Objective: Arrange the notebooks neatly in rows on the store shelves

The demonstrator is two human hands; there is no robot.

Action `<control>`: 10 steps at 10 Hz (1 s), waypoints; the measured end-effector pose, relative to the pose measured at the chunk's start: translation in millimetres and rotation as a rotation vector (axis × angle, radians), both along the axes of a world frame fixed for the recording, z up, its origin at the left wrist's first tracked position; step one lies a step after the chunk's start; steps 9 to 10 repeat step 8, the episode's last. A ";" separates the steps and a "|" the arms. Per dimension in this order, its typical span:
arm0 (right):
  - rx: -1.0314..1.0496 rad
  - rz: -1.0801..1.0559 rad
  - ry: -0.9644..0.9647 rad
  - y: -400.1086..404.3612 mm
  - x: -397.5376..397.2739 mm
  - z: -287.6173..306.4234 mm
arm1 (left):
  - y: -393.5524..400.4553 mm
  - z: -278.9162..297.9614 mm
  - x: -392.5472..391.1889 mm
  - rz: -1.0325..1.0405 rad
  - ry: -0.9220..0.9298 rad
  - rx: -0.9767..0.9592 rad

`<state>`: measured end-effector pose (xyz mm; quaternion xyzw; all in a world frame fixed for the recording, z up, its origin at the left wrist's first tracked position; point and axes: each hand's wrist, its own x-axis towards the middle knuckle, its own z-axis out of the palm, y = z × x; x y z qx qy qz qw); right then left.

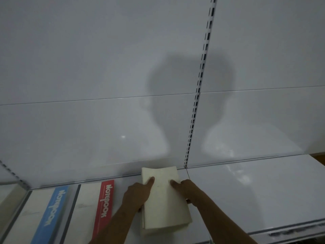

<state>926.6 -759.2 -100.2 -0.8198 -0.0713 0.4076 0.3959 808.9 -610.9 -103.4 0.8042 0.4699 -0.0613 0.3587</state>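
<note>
**Item: cream notebook stack, being seated on the shelf**

Step in hand: the person is setting a cream notebook stack [165,199] flat on the white shelf [246,196], its far end lying close to the back panel [105,67]. The left hand [136,195] is gripping the stack's left edge, index finger stretched along the top cover; the right hand [184,190] is clasping the right edge the same way (thumbs are hidden).

Next move, as judged: squaring the stack parallel to its neighbours, then letting go.

Surroundings: just left of the left hand a red-banded notebook [98,210] is lying flat; further left, a blue-banded notebook [47,217]. Beyond the right hand a slotted upright [198,88] is rising; the shelf seam below it may be limiting rightward placement.
</note>
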 end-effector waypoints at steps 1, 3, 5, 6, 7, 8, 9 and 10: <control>-0.006 0.030 -0.051 -1.3 -2.0 -0.3 | -7.1 0.1 -3.7 0.073 -0.006 0.155; -0.017 0.064 -0.151 -3.5 -1.3 -14.3 | -23.5 13.1 -10.4 0.239 -0.257 0.322; -0.022 0.029 -0.110 -2.5 -7.6 -14.9 | -26.2 13.5 -36.0 0.286 -0.331 0.208; -0.009 -0.004 -0.129 -8.2 -18.0 -4.2 | -30.5 13.6 -47.6 0.307 -0.344 0.152; -0.024 -0.047 -0.210 -14.6 -26.3 1.4 | -25.1 12.9 -58.2 0.305 -0.410 0.042; -0.049 -0.127 -0.289 -20.1 -45.4 13.7 | -15.6 11.8 -79.1 0.277 -0.437 -0.037; -0.049 -0.127 -0.289 -20.1 -45.4 13.7 | -15.6 11.8 -79.1 0.277 -0.437 -0.037; -0.049 -0.127 -0.289 -20.1 -45.4 13.7 | -15.6 11.8 -79.1 0.277 -0.437 -0.037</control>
